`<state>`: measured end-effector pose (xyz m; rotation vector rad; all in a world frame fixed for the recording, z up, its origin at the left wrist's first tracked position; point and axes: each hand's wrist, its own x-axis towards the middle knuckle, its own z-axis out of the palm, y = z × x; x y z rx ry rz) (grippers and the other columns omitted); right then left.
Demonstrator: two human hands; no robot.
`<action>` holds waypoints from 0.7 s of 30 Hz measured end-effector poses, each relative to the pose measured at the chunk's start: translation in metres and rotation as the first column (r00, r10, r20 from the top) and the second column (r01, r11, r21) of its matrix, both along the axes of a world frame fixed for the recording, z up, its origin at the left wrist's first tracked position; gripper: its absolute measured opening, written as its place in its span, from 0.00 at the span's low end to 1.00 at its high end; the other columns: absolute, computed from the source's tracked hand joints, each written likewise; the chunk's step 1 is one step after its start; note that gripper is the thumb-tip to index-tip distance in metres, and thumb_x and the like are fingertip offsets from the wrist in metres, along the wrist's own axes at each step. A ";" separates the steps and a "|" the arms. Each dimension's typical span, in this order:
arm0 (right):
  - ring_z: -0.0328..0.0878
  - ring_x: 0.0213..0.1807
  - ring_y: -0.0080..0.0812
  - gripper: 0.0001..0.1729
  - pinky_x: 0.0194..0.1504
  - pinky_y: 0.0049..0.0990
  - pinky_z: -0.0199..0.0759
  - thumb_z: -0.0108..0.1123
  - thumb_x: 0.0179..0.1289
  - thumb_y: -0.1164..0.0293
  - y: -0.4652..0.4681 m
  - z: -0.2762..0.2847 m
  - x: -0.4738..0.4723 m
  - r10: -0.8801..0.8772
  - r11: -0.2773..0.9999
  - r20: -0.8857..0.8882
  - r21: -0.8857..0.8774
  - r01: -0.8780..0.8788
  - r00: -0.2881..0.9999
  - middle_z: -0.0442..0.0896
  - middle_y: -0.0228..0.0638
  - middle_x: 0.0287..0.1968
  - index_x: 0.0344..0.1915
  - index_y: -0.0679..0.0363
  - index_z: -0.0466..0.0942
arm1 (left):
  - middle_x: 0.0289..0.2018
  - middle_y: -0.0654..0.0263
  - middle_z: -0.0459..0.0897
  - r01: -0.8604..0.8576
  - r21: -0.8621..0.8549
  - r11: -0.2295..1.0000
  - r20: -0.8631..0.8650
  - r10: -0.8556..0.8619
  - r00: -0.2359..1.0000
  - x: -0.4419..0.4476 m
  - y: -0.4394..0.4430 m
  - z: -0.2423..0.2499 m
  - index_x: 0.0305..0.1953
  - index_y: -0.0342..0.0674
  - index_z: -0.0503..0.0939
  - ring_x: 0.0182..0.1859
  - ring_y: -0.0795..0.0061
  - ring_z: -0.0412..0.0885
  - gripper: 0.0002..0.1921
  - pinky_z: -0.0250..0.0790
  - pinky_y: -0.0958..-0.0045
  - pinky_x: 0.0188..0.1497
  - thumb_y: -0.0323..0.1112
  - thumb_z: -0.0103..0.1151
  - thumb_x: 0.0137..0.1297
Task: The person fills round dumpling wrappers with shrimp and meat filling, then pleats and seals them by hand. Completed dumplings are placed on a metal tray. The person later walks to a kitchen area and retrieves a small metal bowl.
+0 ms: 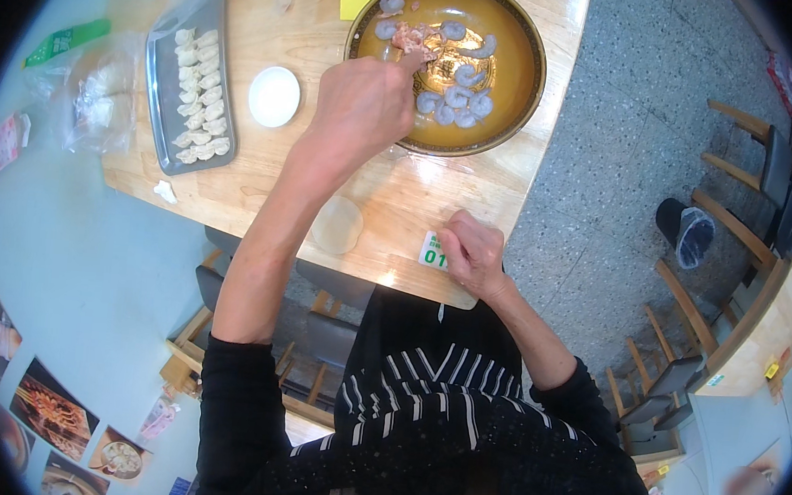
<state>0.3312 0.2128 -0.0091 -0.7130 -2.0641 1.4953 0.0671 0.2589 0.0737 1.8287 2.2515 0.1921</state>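
Observation:
My left hand reaches over the near rim of a wide brown-gold bowl. Its fingertips touch the pink minced meat, and I cannot see whether they grip any. Several peeled raw shrimp lie in the bowl around the meat. On the wooden table's near right corner rests my right hand, curled with nothing visible in it. It partly covers a white tag with green print. Between my forearms a round dough wrapper lies flat on the tabletop.
A metal tray holds rows of folded dumplings. Beside it stands a small white bowl. Further left are a plastic bag and a green bottle. Chairs and a lined bin stand rightward.

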 end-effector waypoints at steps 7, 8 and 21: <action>0.80 0.23 0.41 0.08 0.26 0.35 0.71 0.68 0.64 0.82 -0.001 0.000 -0.001 -0.010 1.000 -0.010 -0.012 0.010 1.000 0.79 0.42 0.26 0.28 0.67 0.79 | 0.22 0.49 0.85 -0.006 -0.052 0.999 -0.013 0.005 1.000 -0.008 -0.011 0.008 0.57 0.45 0.89 0.27 0.47 0.86 0.19 0.77 0.51 0.32 0.29 0.58 0.67; 0.79 0.23 0.41 0.07 0.26 0.35 0.70 0.67 0.64 0.83 -0.001 -0.001 -0.001 -0.013 1.000 -0.020 -0.017 0.012 1.000 0.78 0.42 0.26 0.28 0.68 0.79 | 0.23 0.48 0.85 -0.025 -0.069 0.997 -0.015 0.024 1.000 -0.010 -0.010 0.008 0.58 0.46 0.89 0.27 0.46 0.85 0.19 0.76 0.50 0.33 0.29 0.58 0.69; 0.78 0.23 0.41 0.09 0.25 0.36 0.69 0.65 0.65 0.84 -0.001 0.001 -0.002 -0.028 0.999 -0.028 -0.016 0.027 0.999 0.77 0.43 0.26 0.27 0.69 0.78 | 0.22 0.49 0.85 0.092 -0.148 0.985 -0.165 -0.116 0.979 -0.020 0.007 -0.009 0.54 0.36 0.85 0.28 0.47 0.87 0.18 0.77 0.51 0.31 0.26 0.57 0.64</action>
